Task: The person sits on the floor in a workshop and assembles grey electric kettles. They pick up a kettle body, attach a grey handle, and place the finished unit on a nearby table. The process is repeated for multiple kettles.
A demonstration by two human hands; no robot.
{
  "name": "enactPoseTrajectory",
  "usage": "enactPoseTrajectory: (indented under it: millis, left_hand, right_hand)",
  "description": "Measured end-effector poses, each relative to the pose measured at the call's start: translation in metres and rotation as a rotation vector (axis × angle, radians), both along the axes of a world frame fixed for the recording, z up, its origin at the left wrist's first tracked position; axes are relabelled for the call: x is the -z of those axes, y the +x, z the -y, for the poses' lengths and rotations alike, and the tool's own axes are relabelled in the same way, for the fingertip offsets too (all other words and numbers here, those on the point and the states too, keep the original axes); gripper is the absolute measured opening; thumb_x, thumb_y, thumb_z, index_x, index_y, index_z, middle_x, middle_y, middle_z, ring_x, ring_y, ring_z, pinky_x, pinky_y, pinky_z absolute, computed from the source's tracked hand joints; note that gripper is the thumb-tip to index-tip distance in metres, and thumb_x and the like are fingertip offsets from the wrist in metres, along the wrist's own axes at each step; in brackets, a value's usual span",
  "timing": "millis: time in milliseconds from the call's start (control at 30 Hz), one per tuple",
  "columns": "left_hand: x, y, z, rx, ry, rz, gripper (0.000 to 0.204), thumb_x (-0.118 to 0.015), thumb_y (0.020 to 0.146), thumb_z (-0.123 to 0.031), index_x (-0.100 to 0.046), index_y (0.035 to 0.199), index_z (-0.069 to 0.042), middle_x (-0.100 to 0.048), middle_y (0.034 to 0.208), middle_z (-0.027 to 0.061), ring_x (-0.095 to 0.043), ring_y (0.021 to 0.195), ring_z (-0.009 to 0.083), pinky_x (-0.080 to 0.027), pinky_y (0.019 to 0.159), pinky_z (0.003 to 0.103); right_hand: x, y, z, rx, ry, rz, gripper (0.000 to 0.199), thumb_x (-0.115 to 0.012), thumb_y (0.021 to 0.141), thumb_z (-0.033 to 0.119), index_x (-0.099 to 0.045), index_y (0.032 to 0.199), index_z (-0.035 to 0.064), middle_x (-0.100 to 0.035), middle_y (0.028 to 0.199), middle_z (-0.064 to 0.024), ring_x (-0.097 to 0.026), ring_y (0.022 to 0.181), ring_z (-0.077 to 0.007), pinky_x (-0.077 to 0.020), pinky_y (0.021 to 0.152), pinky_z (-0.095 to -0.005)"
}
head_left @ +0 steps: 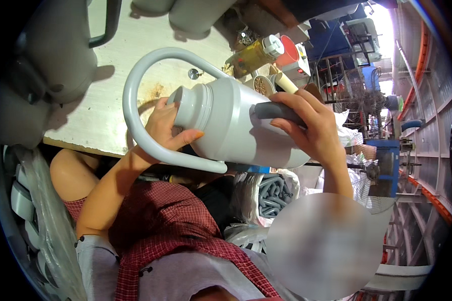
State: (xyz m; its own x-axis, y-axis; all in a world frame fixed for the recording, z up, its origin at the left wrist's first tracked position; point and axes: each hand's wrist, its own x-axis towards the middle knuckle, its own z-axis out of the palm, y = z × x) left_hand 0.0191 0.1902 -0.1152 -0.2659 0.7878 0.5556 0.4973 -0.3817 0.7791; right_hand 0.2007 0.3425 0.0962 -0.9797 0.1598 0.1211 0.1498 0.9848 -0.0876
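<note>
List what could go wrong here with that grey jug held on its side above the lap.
1. The grey jug lies tilted off the table, borne only by the left hand at its neck and the right hand; a slip could drop it.
2. The right hand presses a dark grey piece against the jug's side; it might shift.
3. The looped handle could knock the bottle nearby.

Bright daylight glare upper right; fisheye edges bend, darken.

A smooth, glossy grey plastic jug (246, 125) with looped handle above a stained, matt pale wooden surface (115, 100); chequered red cloth (171, 215) below.
</note>
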Motion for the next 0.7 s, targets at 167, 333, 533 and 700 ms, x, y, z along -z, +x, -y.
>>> enactPoseTrajectory:
  millis: [167,333,533,700]
  left_hand:
    - [0.0001,-0.0011,0.0,0.023,-0.003,0.017,0.045,-0.068,0.081,-0.038,-0.061,0.102,0.001,-0.065,0.09,0.0148,-0.06,0.089,0.0303,-0.033,0.096,0.042]
    - [0.001,0.001,0.0001,0.001,0.018,0.001,0.046,-0.069,0.081,-0.038,-0.061,0.102,0.003,-0.064,0.088,0.0145,-0.06,0.088,0.0299,-0.033,0.095,0.042]
    - [0.0007,0.0019,0.0003,-0.038,0.041,-0.03,0.048,-0.069,0.082,-0.039,-0.06,0.102,0.003,-0.064,0.086,0.0143,-0.059,0.085,0.0296,-0.033,0.094,0.042]
    - [-0.0015,0.0027,0.0046,-0.013,0.0,-0.026,0.047,-0.068,0.082,-0.039,-0.061,0.103,0.003,-0.064,0.084,0.0139,-0.059,0.085,0.0295,-0.033,0.091,0.041]
  right_hand:
    - [0.0072,-0.0031,-0.0049,-0.035,0.008,0.027,0.034,-0.074,0.077,0.023,-0.061,0.106,0.0107,-0.062,0.085,-0.0065,-0.062,0.069,-0.0276,-0.051,0.058,-0.0347]
    - [0.0064,-0.0047,-0.0039,-0.012,-0.031,0.068,0.033,-0.074,0.078,0.023,-0.061,0.106,0.0107,-0.063,0.086,-0.0075,-0.063,0.07,-0.029,-0.0514,0.06,-0.0358]
    - [0.0074,-0.0062,-0.0051,0.004,-0.09,0.065,0.031,-0.072,0.08,0.022,-0.06,0.106,0.0097,-0.063,0.086,-0.0087,-0.063,0.073,-0.0303,-0.0514,0.062,-0.0367]
    - [0.0101,-0.0045,-0.0049,0.019,-0.12,0.049,0.03,-0.071,0.081,0.023,-0.061,0.106,0.0093,-0.064,0.086,-0.0092,-0.063,0.073,-0.0309,-0.051,0.062,-0.0365]
